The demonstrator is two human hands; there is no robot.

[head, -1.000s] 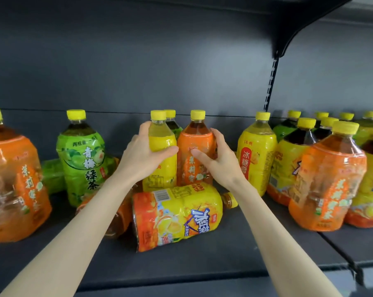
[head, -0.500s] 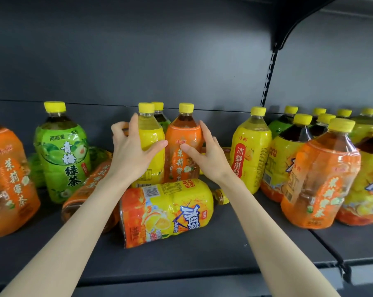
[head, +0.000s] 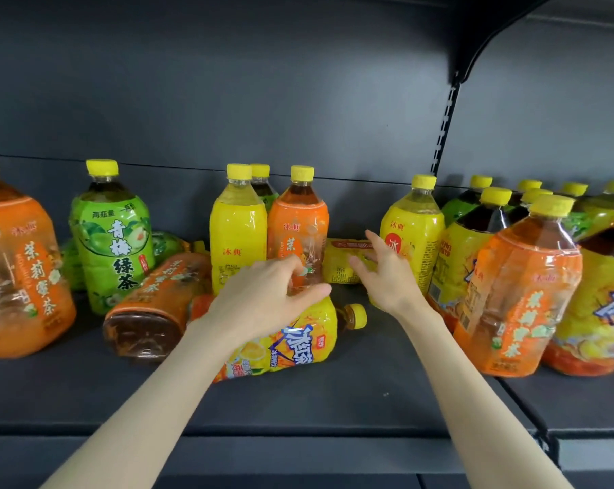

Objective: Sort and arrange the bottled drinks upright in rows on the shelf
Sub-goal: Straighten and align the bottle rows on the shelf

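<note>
"Shelf first: where do the drinks stand?"

"At the far middle a yellow bottle and an orange bottle stand upright, side by side and touching. A dark green-labelled bottle is just behind them, mostly hidden. Nearer, a yellow-and-orange bottle lies on its side, cap pointing right."

"And the left hand?"

"It is over the top of that lying bottle. The thumb stretches right along its upper edge, and the fingers are bent in front of the orange bottle's foot. Whether its grip holds either bottle cannot be told."

"The right hand?"

"Its grip is open, fingers spread, holding nothing. It is in the gap between the orange bottle and a second yellow bottle, which stands to the right. Just beyond the fingertips a fallen yellow bottle lies at the back."

"What is on the left?"

"A green tea bottle stands upright, and a big orange bottle stands at the left edge. Between the green tea bottle and the yellow bottle a fallen orange bottle lies with its base toward the near side."

"And on the right?"

"Upright bottles stand close together, the nearest a tall orange bottle."
</note>
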